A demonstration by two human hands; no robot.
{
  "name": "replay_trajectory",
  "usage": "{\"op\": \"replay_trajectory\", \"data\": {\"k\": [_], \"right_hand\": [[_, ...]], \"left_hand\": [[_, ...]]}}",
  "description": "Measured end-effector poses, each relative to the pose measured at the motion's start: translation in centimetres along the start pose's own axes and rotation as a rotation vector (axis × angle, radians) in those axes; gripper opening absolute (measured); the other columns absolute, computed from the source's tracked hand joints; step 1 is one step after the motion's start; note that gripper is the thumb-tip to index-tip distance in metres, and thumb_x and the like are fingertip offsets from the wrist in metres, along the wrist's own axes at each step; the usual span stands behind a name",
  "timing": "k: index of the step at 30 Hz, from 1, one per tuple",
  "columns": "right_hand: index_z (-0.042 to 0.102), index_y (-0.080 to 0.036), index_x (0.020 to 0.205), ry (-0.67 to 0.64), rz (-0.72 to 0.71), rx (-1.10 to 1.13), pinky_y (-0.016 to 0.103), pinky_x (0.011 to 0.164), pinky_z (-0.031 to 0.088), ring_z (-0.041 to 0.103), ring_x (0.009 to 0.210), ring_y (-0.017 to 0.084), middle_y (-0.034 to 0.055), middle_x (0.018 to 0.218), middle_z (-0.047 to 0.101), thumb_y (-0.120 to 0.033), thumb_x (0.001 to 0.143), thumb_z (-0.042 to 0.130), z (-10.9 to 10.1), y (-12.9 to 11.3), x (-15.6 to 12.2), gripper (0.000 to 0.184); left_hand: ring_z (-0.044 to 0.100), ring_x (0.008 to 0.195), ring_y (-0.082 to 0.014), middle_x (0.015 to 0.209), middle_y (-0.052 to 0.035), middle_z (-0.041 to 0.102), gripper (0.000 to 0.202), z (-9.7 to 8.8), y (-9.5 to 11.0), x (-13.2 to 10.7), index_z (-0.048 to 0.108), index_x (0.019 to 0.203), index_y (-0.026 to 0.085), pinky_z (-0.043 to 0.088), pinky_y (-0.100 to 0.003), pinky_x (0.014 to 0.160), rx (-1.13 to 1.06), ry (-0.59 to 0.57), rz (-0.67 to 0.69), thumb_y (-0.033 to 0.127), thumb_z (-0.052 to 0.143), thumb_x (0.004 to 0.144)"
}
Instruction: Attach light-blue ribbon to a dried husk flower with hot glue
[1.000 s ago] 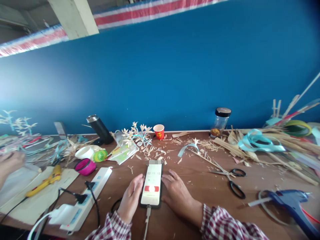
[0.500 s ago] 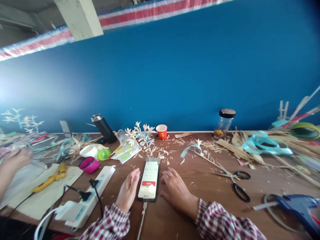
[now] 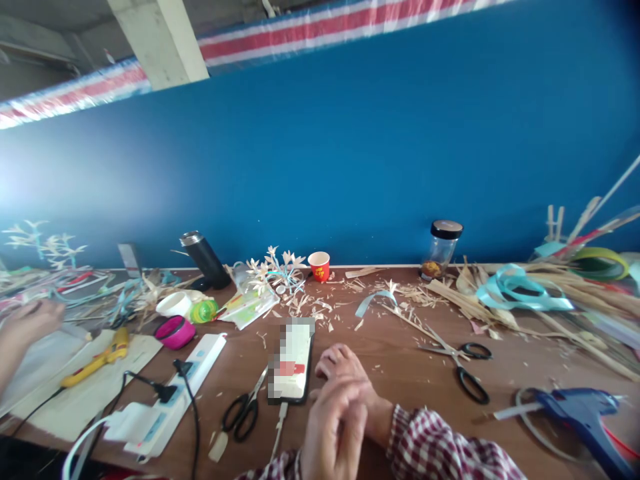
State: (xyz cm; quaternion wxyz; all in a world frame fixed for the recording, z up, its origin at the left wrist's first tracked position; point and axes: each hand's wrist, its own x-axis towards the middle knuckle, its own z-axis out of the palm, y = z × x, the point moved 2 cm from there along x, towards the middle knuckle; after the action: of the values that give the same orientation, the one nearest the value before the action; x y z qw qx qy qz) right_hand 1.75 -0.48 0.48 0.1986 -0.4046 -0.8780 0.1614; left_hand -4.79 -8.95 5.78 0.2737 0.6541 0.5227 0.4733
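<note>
My left hand (image 3: 334,427) is raised in front of my right hand, overlapping its back and wrist in the view. Its fingers are bent and close together, with nothing visible in them. My right hand (image 3: 345,365) rests on the table, palm down, fingers loosely apart and holding nothing. Just left of it lies a smartphone (image 3: 295,380) with a lit, partly blurred screen and a white cable (image 3: 279,430) at its lower end. Black-handled scissors (image 3: 243,410) lie left of the phone. Whether my two hands actually touch I cannot tell.
A power strip (image 3: 187,393), yellow glue gun (image 3: 95,363) and another person's hand (image 3: 37,323) are at left. Straw flowers (image 3: 277,267), a red paper cup (image 3: 319,267) and a jar (image 3: 443,247) stand behind. Open scissors (image 3: 463,363) and a blue glue gun (image 3: 575,407) lie right.
My left hand has left the phone's left side and moved right, in front of my right hand. The scissors it was covering now show. My right hand stays beside the phone.
</note>
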Motion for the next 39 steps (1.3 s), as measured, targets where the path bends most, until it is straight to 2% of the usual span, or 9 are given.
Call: {"op": "replay_trajectory", "data": {"k": [4,10,13,16,24,29,32,35,39], "right_hand": [[0.065,-0.023,0.081,-0.062,0.120,0.014,0.034,0.077,0.042,0.049,0.094,0.023,0.0043,0.094,0.061,-0.034,0.075,0.066,0.4,0.1,0.4,0.013],[0.063,-0.025,0.084,-0.032,0.123,0.044,0.032,0.079,0.037,0.047,0.094,0.020,0.0005,0.089,0.061,-0.026,0.076,0.061,0.4,-0.3,0.1,0.008],[0.062,-0.024,0.086,-0.033,0.117,0.047,0.033,0.083,0.035,0.046,0.096,0.021,0.0009,0.093,0.061,-0.037,0.071,0.066,0.5,-0.9,0.0,0.020],[0.063,-0.024,0.087,-0.138,0.120,0.031,0.036,0.085,0.034,0.046,0.098,0.022,0.0017,0.096,0.061,-0.047,0.068,0.068,0.6,-1.3,0.2,0.030],[0.066,-0.025,0.083,-0.206,0.112,0.010,0.033,0.084,0.033,0.047,0.098,0.020,0.0004,0.092,0.064,-0.034,0.072,0.067,0.2,-1.5,0.3,0.015],[0.066,-0.021,0.081,-0.211,0.069,-0.072,0.031,0.081,0.037,0.050,0.095,0.021,0.0043,0.090,0.064,-0.029,0.079,0.059,0.0,-1.4,0.2,0.011],[0.064,-0.017,0.077,-0.113,0.112,-0.115,0.029,0.079,0.039,0.052,0.088,0.019,0.0066,0.085,0.064,-0.020,0.081,0.054,-1.2,0.4,0.5,0.011],[0.062,-0.017,0.072,0.050,0.236,-0.101,0.028,0.078,0.040,0.053,0.082,0.018,0.0054,0.080,0.064,-0.013,0.079,0.051,-3.8,3.7,0.4,0.013],[0.060,-0.016,0.078,0.170,0.353,-0.117,0.032,0.080,0.041,0.054,0.079,0.018,0.0068,0.080,0.063,-0.013,0.081,0.045,-7.2,8.2,-0.6,0.016]], "left_hand": [[0.060,0.101,-0.0269,0.106,-0.0109,0.066,0.026,1.1,0.9,-0.4,0.065,0.103,0.027,0.050,-0.044,0.087,-0.036,-0.088,0.067,0.034,0.045,0.087],[0.061,0.099,-0.0241,0.103,-0.0101,0.066,0.024,2.1,0.8,-0.1,0.064,0.103,0.029,0.051,-0.041,0.085,-0.055,-0.109,0.093,0.031,0.045,0.087],[0.061,0.095,-0.0229,0.098,-0.0112,0.066,0.023,2.7,0.6,-0.3,0.064,0.103,0.028,0.052,-0.040,0.082,-0.063,-0.084,0.190,0.028,0.048,0.086],[0.061,0.092,-0.0214,0.096,-0.0116,0.065,0.023,3.1,0.4,-0.6,0.062,0.106,0.022,0.052,-0.037,0.080,-0.091,-0.036,0.292,0.025,0.049,0.087],[0.062,0.089,-0.0194,0.092,-0.0110,0.067,0.022,3.1,0.0,-0.4,0.063,0.101,0.019,0.052,-0.032,0.078,-0.092,-0.013,0.339,0.026,0.047,0.088],[0.063,0.085,-0.0175,0.088,-0.0080,0.068,0.020,3.5,0.8,-0.3,0.065,0.098,0.020,0.051,-0.029,0.077,-0.118,-0.072,0.314,0.023,0.049,0.086],[0.063,0.089,-0.0180,0.092,-0.0084,0.068,0.021,4.2,2.0,0.5,0.066,0.098,0.020,0.050,-0.030,0.080,-0.130,-0.062,0.264,0.021,0.049,0.086],[0.063,0.090,-0.0164,0.094,-0.0076,0.068,0.021,5.4,3.5,2.2,0.065,0.098,0.019,0.050,-0.029,0.082,-0.188,-0.038,0.193,0.018,0.046,0.088],[0.062,0.088,-0.0145,0.091,-0.0072,0.068,0.023,7.5,4.7,4.0,0.066,0.094,0.017,0.050,-0.027,0.082,-0.230,-0.022,0.139,0.018,0.044,0.090]]}}
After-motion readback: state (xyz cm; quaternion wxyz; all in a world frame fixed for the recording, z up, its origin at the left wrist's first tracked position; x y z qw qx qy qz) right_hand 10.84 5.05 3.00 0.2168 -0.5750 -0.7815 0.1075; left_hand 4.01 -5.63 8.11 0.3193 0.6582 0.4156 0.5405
